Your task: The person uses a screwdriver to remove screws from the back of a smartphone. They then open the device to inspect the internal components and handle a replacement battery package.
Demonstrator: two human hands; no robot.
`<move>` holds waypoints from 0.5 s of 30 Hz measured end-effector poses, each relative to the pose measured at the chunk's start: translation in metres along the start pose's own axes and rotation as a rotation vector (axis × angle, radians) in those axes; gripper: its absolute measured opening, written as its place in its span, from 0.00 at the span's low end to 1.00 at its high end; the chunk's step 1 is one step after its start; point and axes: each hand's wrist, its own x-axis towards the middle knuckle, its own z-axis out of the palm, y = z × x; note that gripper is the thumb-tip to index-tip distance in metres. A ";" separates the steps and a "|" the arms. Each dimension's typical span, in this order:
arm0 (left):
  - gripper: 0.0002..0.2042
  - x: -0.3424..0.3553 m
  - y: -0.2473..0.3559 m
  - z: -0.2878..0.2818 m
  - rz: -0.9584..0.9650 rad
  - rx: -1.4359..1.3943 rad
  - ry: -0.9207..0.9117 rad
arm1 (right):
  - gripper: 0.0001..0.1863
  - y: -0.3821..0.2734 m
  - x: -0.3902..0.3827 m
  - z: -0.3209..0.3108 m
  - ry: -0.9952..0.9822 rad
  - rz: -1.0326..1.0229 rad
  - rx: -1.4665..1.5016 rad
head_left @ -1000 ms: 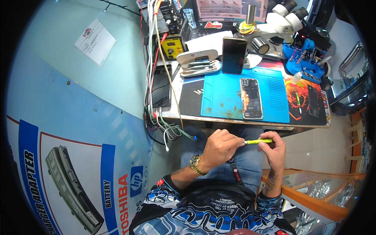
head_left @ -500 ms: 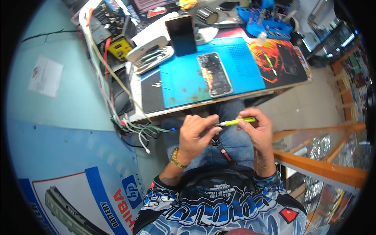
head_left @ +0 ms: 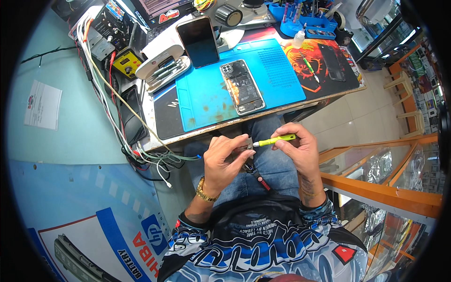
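- Beyond both hands runs the table (head_left: 149,123), its front edge just past the fingers; the hands work in the air on the near side of it, over the person's lap.
- On it, straight ahead of the hands, lies a blue mat (head_left: 202,94) with brownish stains toward its near side.
- The left hand (head_left: 223,157) is pinched nearly together, thumb and forefinger a little apart at the tips with a small piece between them; its other fingers are curled in.
- The right hand (head_left: 300,148) is half curled, its thumb and fingers closed around a yellow handle to the right of the left hand's fingertips.
- A white case (head_left: 155,61) of pen-like tools sits with its lid up, ahead and left of the left hand.
- A phone (head_left: 198,43) stands propped upright at the mat's far side, well ahead of the left hand.
- Another phone with its back off (head_left: 243,87) lies on the mat, right ahead of the hands, neither hand touching it.
- The yellow tool (head_left: 278,139) points leftward from the right hand, its tip at the left fingertips.
- A gold watch (head_left: 204,190) circles the left wrist.
- The small grey piece (head_left: 250,142) sits at the tool's tip; from here I can't tell whether it's attached.
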 end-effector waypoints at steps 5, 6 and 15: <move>0.23 0.001 0.000 0.001 0.004 -0.008 0.002 | 0.14 0.005 0.001 -0.002 0.014 0.044 0.062; 0.23 0.001 -0.001 0.001 0.002 -0.011 0.002 | 0.14 0.006 0.001 -0.002 0.019 0.057 0.076; 0.21 -0.002 -0.002 0.002 -0.056 -0.086 0.035 | 0.14 0.010 0.004 -0.004 -0.005 0.061 0.132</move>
